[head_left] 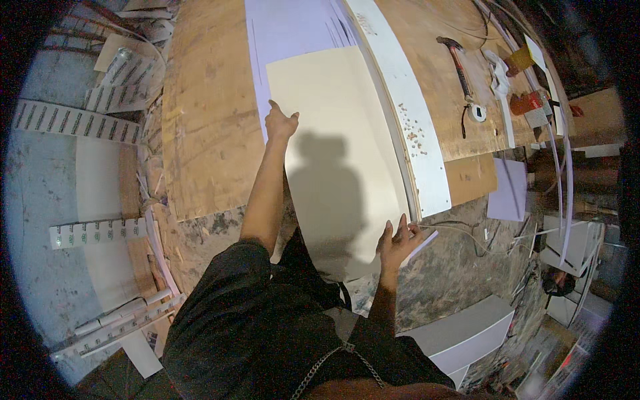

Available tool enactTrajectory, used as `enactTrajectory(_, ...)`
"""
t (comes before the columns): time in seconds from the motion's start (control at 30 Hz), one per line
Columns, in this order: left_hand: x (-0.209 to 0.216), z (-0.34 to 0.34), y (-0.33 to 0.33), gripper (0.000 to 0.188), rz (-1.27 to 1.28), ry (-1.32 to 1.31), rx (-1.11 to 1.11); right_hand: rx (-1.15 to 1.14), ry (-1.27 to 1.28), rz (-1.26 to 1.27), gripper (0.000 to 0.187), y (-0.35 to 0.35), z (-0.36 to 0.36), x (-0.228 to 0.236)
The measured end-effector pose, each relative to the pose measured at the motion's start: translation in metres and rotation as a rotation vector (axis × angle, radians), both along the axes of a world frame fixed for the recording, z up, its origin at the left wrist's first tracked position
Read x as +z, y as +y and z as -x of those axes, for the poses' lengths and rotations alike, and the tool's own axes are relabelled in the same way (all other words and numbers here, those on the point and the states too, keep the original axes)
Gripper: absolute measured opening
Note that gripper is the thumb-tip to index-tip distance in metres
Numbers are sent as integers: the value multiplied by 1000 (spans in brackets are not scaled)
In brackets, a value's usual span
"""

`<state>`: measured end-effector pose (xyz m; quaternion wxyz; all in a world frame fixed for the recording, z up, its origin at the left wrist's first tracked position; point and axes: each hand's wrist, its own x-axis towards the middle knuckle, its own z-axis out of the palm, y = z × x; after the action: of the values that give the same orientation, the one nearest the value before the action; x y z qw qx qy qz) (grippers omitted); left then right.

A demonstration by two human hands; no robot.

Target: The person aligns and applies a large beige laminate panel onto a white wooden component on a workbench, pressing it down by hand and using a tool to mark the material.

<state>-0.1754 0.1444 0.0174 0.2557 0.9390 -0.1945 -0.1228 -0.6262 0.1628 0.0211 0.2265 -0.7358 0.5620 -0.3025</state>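
Note:
A large cream sheet [333, 93] lies over a lilac sheet [287, 27] on the plywood worktop, its near end reaching past the worktop toward my body. My left hand [281, 122] rests at the cream sheet's left edge, index finger and thumb stretched apart. At the near right corner of the cream sheet, my right hand [398, 243] has its fingers spread beside the edge. Whether its fingertips touch the sheet I cannot tell. Along the sheet's right side runs a long white board [400, 87] with a scatter of small brownish pieces on it.
To the right on the plywood worktop [207, 100] lie a hammer [457, 63] and a tape measure [476, 113]. A red tool [525, 103] sits farther right, near curved white strips [567, 173]. Labelled strips [77, 123] are at the left. A grey-white panel [460, 333] stands low at the near right.

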Motion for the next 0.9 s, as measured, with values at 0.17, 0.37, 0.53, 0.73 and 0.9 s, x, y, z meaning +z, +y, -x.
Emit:
enactTrajectory(0.17,3,-17,-5,103,-71,4,4,4,141,151,45,0,-15,6)
enactTrajectory(0.37,3,-23,-13,103,-86,-2,-7,25,172,219,42,7,-31,-1)
enactTrajectory(0.53,1,-30,-15,101,-64,1,-12,217,266,158,50,9,-87,13)
enactTrajectory(0.73,-2,-38,-20,102,-63,-40,-7,524,469,94,68,-41,-187,30)
enactTrajectory(0.9,5,-45,-29,102,-103,-5,-5,517,556,63,74,-55,-214,33)
